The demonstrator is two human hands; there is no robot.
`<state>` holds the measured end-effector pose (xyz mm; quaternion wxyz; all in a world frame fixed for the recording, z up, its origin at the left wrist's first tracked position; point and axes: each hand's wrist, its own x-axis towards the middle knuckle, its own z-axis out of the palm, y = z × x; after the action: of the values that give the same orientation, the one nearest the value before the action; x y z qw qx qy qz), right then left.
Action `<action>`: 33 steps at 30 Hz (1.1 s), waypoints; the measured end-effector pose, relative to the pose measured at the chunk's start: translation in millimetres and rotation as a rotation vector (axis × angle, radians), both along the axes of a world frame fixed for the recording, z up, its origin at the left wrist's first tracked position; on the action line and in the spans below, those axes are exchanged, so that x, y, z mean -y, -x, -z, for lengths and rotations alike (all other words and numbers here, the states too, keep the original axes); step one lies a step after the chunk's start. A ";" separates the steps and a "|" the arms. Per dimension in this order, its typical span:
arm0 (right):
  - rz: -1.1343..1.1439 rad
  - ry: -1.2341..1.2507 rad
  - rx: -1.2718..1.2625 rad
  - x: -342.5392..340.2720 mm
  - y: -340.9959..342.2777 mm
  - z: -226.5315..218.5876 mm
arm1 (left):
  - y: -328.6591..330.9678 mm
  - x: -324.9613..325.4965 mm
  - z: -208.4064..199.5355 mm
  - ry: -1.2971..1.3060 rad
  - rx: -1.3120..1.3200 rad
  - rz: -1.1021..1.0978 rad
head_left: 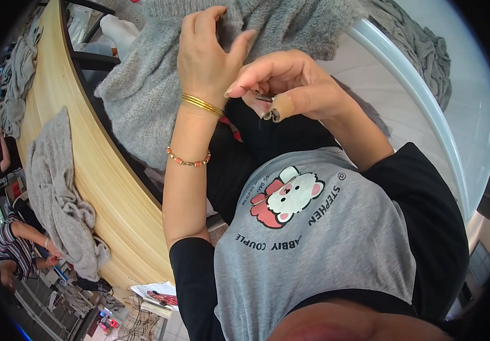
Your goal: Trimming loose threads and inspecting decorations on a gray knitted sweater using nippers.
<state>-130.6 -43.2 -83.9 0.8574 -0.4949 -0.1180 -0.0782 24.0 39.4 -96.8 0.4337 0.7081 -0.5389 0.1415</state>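
Note:
My left hand, with gold bangles at the wrist, lies against a grey knit garment spread over my lap. Its thumb stands apart from the slightly bent fingers, and nothing shows in its grasp. Close beside it, my right hand is curled round a small dark metal tool. The tool's exact kind is hard to make out, since the fingers hide most of it. A tan bandage wraps the right thumb.
A long wooden table curves along the left, bearing another grey knit piece. At the right is a large pale tub with dark grey knit at its far side. People sit beyond the table. Papers lie at the table's near end.

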 end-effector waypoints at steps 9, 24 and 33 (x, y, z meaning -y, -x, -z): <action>0.493 0.350 0.041 13.7 -4.4 -5.3 | -4.1 -30.2 -32.4 0.119 -1.106 0.166; 0.799 1.002 0.600 23.8 -34.9 -14.4 | -1.6 -76.7 -50.6 0.336 -1.629 0.282; 0.368 0.272 -0.272 0.0 -47.2 4.2 | 15.0 -77.2 -42.3 0.249 -1.644 0.204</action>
<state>-83.3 -43.3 -88.1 0.7623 -0.6246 0.0808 -0.1491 9.0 116.6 -54.4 0.7743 0.4804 -0.0927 -0.4012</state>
